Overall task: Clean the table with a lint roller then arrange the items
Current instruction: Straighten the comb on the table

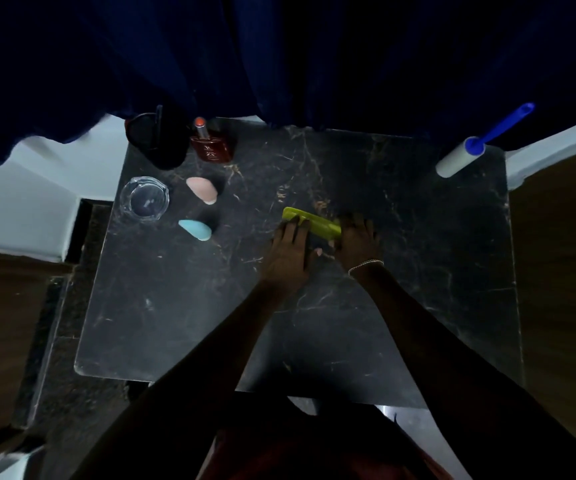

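A lime-green oblong item (pixel 314 221) lies on the dark marble table (pixel 210 323) near its middle. My left hand (pixel 290 252) rests fingers-down on its left end, and my right hand (pixel 357 242), with a bracelet at the wrist, covers its right end. Whether either hand grips it I cannot tell. The lint roller (pixel 461 161), white roll with a blue handle, lies at the table's far right corner, apart from both hands.
At the far left stand a black container (pixel 156 140), a red bottle (pixel 212 143) and a clear glass ashtray (pixel 145 199). A pink sponge (pixel 201 190) and a blue sponge (pixel 194 229) lie beside them. A dark blue curtain (pixel 279 64) hangs behind.
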The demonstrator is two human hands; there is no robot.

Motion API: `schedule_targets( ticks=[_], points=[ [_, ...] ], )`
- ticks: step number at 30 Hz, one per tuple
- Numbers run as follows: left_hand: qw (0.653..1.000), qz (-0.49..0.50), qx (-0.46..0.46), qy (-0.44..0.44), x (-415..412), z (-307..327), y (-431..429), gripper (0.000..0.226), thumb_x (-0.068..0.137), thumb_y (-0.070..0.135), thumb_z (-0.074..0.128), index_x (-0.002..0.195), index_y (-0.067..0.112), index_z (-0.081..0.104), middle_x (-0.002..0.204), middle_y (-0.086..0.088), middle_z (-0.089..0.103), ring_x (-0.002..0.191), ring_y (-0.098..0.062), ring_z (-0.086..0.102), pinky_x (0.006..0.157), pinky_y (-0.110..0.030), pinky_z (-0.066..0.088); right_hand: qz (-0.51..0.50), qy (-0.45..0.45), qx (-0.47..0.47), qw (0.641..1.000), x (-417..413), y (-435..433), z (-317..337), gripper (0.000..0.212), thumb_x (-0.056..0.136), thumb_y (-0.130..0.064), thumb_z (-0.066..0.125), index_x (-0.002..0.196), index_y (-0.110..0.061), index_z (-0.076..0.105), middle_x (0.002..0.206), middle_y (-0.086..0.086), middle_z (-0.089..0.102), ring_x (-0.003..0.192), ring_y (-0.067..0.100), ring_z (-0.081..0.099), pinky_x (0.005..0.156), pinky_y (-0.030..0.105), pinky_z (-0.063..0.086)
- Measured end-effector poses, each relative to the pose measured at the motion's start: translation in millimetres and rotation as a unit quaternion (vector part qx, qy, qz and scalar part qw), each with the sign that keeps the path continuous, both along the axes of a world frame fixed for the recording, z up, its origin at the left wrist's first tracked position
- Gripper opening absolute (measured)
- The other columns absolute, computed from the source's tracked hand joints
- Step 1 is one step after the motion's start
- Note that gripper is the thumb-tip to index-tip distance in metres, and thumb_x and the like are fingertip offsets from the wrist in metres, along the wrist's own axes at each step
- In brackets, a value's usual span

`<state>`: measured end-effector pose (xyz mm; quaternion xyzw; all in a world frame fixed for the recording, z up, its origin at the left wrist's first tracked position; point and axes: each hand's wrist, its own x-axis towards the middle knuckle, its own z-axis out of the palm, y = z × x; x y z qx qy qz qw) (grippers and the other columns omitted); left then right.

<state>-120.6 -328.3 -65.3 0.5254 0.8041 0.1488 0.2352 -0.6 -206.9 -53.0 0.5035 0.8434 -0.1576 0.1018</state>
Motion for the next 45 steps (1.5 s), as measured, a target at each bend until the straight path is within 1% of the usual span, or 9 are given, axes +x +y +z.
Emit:
schedule_targets(
  ticks=[12,15,19,23,26,34,37,40,45],
  points=[
    [0.982,0.139,0.117,-0.059,25,-18,23,0.060,0.101,0.053,0.051,0.146,0.014,0.044,0.145,-0.013,0.042,0.128,-0.028,0.049,0.105,-0.043,0.049,-0.089,0.180,-0.159,0.967,2,16,-1,0.020,0.077,-0.028,0.076,0.078,-0.015,0.061,0.081,0.010,0.072,0.082,0.032,0.068,0.066,0.032,0.049],
    [0.954,0.212,0.145,-0.154,32,-9,31,0.047,0.101,0.048,0.058,0.131,0.013,0.054,0.122,-0.008,0.061,0.101,-0.020,0.063,0.088,-0.041,0.056,-0.075,0.211,-0.148,0.963,1,10,5,0.016,0.079,-0.024,0.068,0.082,-0.013,0.058,0.081,0.011,0.071,0.082,0.034,0.068,0.069,0.039,0.054],
    [0.881,0.307,0.151,-0.327,32,8,39,0.039,0.095,0.055,0.059,0.108,0.018,0.065,0.086,0.000,0.076,0.080,-0.014,0.073,0.077,-0.045,0.061,-0.002,0.233,-0.099,0.967,-4,-3,18,0.022,0.084,-0.018,0.066,0.103,-0.009,0.057,0.097,0.018,0.068,0.092,0.038,0.064,0.069,0.029,0.043],
    [0.847,0.347,0.166,-0.367,21,29,40,0.012,0.098,0.019,0.061,0.087,0.016,0.066,0.079,-0.004,0.072,0.073,-0.018,0.069,0.071,-0.039,0.061,0.050,0.243,-0.059,0.967,-9,-12,30,0.032,0.078,-0.010,0.063,0.108,-0.006,0.056,0.106,0.014,0.062,0.097,0.038,0.061,0.076,0.036,0.048],
    [0.858,0.340,0.151,-0.355,4,37,33,0.024,0.097,0.008,0.058,0.077,0.020,0.061,0.072,-0.009,0.067,0.068,-0.025,0.066,0.068,-0.043,0.060,0.054,0.257,-0.077,0.962,-13,-19,34,0.028,0.075,-0.010,0.065,0.102,-0.010,0.059,0.108,0.011,0.061,0.093,0.034,0.064,0.077,0.039,0.053],
    [0.881,0.346,0.079,-0.312,-39,20,17,0.013,0.089,0.023,0.058,0.077,0.025,0.061,0.074,-0.008,0.072,0.071,-0.037,0.073,0.070,-0.057,0.062,0.021,0.267,-0.133,0.954,-36,-27,20,0.030,0.082,-0.025,0.066,0.111,-0.015,0.064,0.111,0.008,0.063,0.090,0.024,0.065,0.084,0.038,0.054],
    [0.892,0.342,0.076,-0.287,-54,22,17,0.014,0.096,0.013,0.057,0.087,0.020,0.067,0.076,-0.006,0.070,0.070,-0.030,0.069,0.067,-0.038,0.062,-0.044,0.291,-0.204,0.934,-54,-27,14,0.035,0.080,-0.008,0.069,0.114,-0.014,0.064,0.097,0.006,0.065,0.086,0.019,0.065,0.085,0.039,0.056],
    [0.907,0.333,0.078,-0.244,-72,23,18,0.017,0.094,0.002,0.058,0.097,0.009,0.073,0.083,0.000,0.069,0.077,-0.019,0.064,0.058,-0.004,0.040,-0.073,0.298,-0.234,0.923,-76,-25,5,0.042,0.077,-0.001,0.073,0.116,-0.012,0.063,0.087,0.002,0.063,0.081,0.014,0.063,0.082,0.029,0.053],
    [0.910,0.342,0.063,-0.224,-97,17,20,0.021,0.088,-0.001,0.059,0.094,0.011,0.076,0.096,-0.008,0.078,0.093,-0.026,0.073,0.083,-0.032,0.056,-0.121,0.312,-0.252,0.908,-109,-27,-2,0.050,0.073,0.010,0.071,0.120,-0.005,0.061,0.084,0.010,0.068,0.081,0.018,0.063,0.077,0.024,0.053]
  ],
)
